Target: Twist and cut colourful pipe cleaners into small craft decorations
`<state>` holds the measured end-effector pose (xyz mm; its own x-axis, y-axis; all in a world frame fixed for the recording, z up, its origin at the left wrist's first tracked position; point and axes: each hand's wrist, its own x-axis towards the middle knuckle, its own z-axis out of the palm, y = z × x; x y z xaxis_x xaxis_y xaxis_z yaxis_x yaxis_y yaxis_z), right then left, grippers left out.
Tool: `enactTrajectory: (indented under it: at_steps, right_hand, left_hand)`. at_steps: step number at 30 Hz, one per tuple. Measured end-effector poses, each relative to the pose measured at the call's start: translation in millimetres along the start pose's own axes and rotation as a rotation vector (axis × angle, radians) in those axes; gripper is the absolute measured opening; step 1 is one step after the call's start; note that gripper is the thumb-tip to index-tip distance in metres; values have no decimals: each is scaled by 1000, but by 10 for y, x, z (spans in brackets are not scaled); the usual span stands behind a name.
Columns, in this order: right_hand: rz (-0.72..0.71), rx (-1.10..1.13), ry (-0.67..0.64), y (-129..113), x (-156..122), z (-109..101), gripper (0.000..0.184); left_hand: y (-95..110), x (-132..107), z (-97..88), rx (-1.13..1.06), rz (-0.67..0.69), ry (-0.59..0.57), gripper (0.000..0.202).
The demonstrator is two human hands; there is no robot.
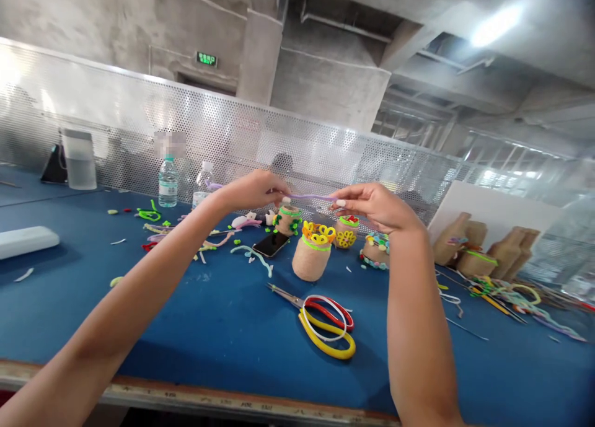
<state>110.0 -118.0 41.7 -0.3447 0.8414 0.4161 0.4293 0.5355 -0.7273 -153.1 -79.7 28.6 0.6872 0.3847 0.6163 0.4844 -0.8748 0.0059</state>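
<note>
The lilac pipe cleaner [309,197] was stretched out level in the air above the blue table, pinched at one end by the left hand [253,190] and at the other by the right hand [376,207], the two hands apart with the stem spanning the gap. It was not fixed to anything. Just below and beyond it stood four twine-wrapped jars, each already trimmed: the nearest, the twine-wrapped jar [311,258], wore a green band and a crown of yellow-orange loops, while the others carried green, yellow and blue-toned trim. Nothing lay between the hands and the stem. In front of the jars, the scissors [289,297] lay with red, white and yellow pipe cleaner loops [326,329] at their handles. A black smartphone [271,244] lay beside the jars, with scattered pipe cleaner scraps [151,215] to the left, two water bottles [168,182] behind them, and more twine-wrapped vase shapes [458,244] to the right
</note>
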Motion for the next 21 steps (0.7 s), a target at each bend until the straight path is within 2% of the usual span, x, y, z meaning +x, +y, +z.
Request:
enactTrajectory:
  at_steps: [5,9,14,17,21]
  right_hand:
    - [-56,-169,-18,37,-60,-121,30]
    - [-141,-201,-3,25,-184,-245,34]
    - [-97,-220,-33,-35,-285,-312,35]
    - [-79,-205,-29,-11,-269,-320,40]
    - [-51,-132,-67,84,-204,-326,50]
  left_hand:
    - [-40,1,4,-48,-1,-126,24]
    - [-96,-46,-58,-243,0,-142,26]
    - [-112,-138,-203,-437,22,-202,41]
    - [-134,-197,-280,-482,5,-261,35]
    - [-223,-279,-368,-484,-67,-226,23]
